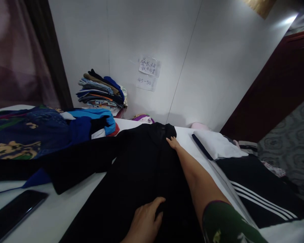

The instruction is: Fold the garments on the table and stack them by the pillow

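A black long-sleeved jacket (pixel 139 165) lies spread front up on the white table, its collar at the far edge and one sleeve stretched to the left. Up by the collar, my right hand (pixel 172 142) has its fingers closed on the jacket's edge, the arm reaching across the right side. My left hand (pixel 146 219) rests low on the jacket front, thumb and forefinger apart with black cloth between them. The jacket's right sleeve is hidden or out of sight, and its lower end runs out of view.
Unfolded clothes (pixel 35 131) are heaped at the left, near a black phone (pixel 17 212). A stack of folded clothes (pixel 101 91) stands against the wall (pixel 131 30), which bears paper notes (pixel 148 72). On the right lie a white folded garment (pixel 219 143) and black striped clothing (pixel 258 189).
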### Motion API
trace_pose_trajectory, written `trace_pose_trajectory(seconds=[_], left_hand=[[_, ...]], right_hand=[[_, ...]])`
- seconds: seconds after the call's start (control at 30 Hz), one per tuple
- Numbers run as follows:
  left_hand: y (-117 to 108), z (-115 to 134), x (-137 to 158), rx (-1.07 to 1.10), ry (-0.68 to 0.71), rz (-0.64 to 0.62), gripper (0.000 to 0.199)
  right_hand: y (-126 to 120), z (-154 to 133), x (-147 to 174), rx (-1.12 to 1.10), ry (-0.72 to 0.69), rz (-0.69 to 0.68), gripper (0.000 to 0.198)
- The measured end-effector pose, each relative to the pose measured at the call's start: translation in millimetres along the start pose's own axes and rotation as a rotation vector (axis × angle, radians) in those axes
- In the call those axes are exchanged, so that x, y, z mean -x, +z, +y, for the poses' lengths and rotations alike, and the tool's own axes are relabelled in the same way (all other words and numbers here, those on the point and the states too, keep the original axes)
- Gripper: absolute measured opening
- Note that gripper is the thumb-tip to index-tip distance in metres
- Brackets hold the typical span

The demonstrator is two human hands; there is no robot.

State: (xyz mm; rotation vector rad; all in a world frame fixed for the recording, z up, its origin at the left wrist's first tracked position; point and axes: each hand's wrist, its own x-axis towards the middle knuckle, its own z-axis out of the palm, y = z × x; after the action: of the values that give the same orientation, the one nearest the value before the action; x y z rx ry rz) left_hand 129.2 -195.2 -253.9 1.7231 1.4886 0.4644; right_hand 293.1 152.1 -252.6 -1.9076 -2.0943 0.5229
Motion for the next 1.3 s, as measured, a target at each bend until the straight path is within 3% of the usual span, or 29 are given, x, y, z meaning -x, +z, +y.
trace_pose_trajectory(seconds=[0.2,0.5,0.7,0.8,0.93,1.07,1.2,1.3], left_hand=[[-6.3,8.5,6.2,0.006,-0.010,0.011,0.042],[-5.3,13.4,10.8,0.008,-0.011,0.044,0.043],[-5.3,14.5,12.4,0.002,0.015,0.062,0.042],[-4.2,14.5,12.6,-0.001,0.029,0.084,0.042],[-1.2,12.7,10.9,-0.016,0.058,0.104,0.043],[1.3,12.7,9.7,-0.046,0.074,0.108,0.043],[-5.8,17.6,16.7,-0.061,0.112,0.088,0.045],[-31.7,20.2,27.7,-0.093,0.103,0.076,0.047]], right_hand=[[-7.0,-3.7,8.7,0.003,0.015,0.047,0.069],[14.6,-3.9,57.2,0.038,-0.114,0.056,0.063],[5.2,-14.5,81.1,0.027,-0.072,0.094,0.061],[3.3,-13.2,122.0,-0.014,-0.145,0.107,0.062],[9.2,4.2,210.0,-0.052,-0.322,0.096,0.064],[23.6,22.1,287.7,0.029,-0.343,0.051,0.063],[38.0,23.6,317.6,0.160,-0.366,0.028,0.060],[40.0,18.2,319.8,0.190,-0.374,0.054,0.060]])
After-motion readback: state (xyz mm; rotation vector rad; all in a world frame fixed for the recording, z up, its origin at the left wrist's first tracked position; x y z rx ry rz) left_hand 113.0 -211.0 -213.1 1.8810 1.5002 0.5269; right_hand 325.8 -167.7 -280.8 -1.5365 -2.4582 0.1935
